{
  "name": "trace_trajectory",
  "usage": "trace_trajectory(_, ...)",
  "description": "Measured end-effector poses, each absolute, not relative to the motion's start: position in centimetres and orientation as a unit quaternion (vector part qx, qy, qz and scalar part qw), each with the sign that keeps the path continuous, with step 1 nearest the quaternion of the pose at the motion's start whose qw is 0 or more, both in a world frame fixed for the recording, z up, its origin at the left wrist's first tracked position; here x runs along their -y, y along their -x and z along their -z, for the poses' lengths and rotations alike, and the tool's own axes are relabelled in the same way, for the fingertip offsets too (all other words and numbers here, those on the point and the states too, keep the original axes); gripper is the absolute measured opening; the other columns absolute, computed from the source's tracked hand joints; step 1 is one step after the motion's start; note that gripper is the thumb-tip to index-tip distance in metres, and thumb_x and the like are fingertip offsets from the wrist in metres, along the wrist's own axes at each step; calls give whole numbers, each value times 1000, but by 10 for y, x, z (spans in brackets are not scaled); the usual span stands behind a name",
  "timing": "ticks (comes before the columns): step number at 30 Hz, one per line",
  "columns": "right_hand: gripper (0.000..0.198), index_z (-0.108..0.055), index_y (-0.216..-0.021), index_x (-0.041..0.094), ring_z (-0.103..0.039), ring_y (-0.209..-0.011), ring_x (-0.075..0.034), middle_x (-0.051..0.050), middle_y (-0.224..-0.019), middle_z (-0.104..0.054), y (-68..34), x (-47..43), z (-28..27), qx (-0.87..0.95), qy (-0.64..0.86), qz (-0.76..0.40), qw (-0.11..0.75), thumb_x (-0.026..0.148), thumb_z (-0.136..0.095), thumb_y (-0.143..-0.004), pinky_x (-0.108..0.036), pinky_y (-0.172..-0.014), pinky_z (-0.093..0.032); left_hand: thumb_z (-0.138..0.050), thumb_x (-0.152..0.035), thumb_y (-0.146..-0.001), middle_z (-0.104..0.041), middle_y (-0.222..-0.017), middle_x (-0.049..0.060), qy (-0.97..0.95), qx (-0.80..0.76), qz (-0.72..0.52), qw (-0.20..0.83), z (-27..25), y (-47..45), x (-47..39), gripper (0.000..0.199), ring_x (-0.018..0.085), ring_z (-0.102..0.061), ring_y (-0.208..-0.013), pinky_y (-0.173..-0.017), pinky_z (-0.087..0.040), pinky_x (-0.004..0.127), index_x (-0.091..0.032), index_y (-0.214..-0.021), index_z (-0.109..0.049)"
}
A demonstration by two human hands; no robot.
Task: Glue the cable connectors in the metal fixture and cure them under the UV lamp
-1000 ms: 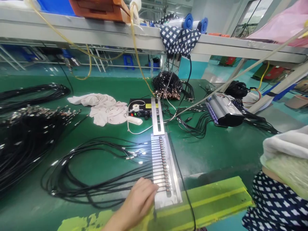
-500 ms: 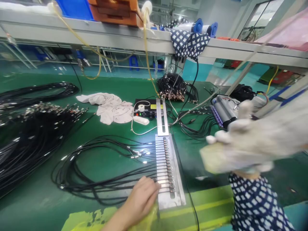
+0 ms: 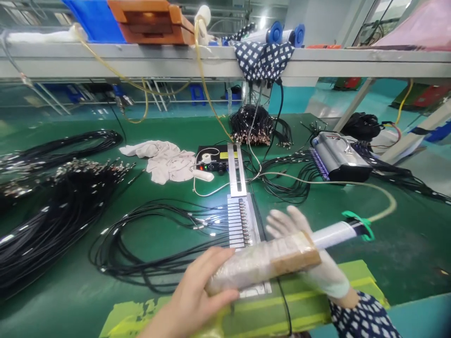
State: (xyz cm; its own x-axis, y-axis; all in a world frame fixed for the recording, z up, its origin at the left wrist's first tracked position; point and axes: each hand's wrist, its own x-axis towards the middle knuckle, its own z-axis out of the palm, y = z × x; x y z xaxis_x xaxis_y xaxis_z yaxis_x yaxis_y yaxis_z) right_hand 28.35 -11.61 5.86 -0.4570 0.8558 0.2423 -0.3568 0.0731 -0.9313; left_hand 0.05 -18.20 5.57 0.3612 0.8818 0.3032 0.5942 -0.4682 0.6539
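Note:
My bare left hand [image 3: 197,286] is closed around the left end of a dispensing syringe [image 3: 260,263], which is wrapped in clear film with a patch of brown cardboard. From its right end comes a white barrel with a green clip and a pale hose. My gloved right hand [image 3: 296,230] has its fingers spread, the palm behind the syringe's right part; whether it bears any weight I cannot tell. Beneath lies a slotted metal fixture [image 3: 234,220] with a row of black cables [image 3: 151,263] laid in it, their tips in line. The syringe hides the fixture's near part.
A black control box [image 3: 213,162] stands behind the fixture beside a white cloth [image 3: 165,162]. Bundles of black cables [image 3: 63,211] cover the left; another bundle [image 3: 252,124] lies behind. A silver device [image 3: 338,155] stands right. A shelf rail [image 3: 141,61] crosses above the table.
My left hand has left the fixture's cables and now grips the syringe. My right hand has come in from the right to the fixture, and its fingers have spread.

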Motion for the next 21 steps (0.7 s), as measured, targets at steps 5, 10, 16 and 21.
trace_trajectory(5, 65, -55, -133, 31, -53, -128, -32, -9, -136, -58, -308, 113, -52, 540, 229, -650, 482, 75, -48, -86, -53, -111, -40, -73, -51, -77, -64, -128, 9, -679, -519, -263, 447, -61, -3, 176, 58, 28, -59, -117, -103, -46, 38, -25, -127, -60)
trace_trajectory(10, 57, -62, -123, 33, -60, -118, -26, -4, -129, -62, -344, 69, -61, 415, 256, -581, 652, 75, -50, -86, -43, -99, -52, -71, -61, -71, -67, -91, 8, -469, -424, -260, 730, -66, -22, 146, 57, 20, -62, -83, -73, -48, 28, -14, -103, -66)
trace_trajectory(16, 62, -73, -98, 23, -61, -69, -17, -7, -85, -66, -420, 5, -37, 354, 296, -465, 756, 79, -50, -82, -29, -53, -49, -62, -48, -85, -62, -109, 8, -563, -509, -334, 559, -100, -57, 69, 54, 19, -60, -86, -71, -50, 30, -20, -129, -48)
trace_trajectory(21, 66, -72, -102, 25, -60, -79, -17, -4, -94, -62, -410, 21, -20, 326, 378, -473, 726, 82, -50, -80, -28, -66, -55, -51, -46, -93, -53, -126, 18, -705, -546, -399, 215, -111, -95, -27, 65, 27, -61, -104, -87, -51, 43, -17, -145, -25)
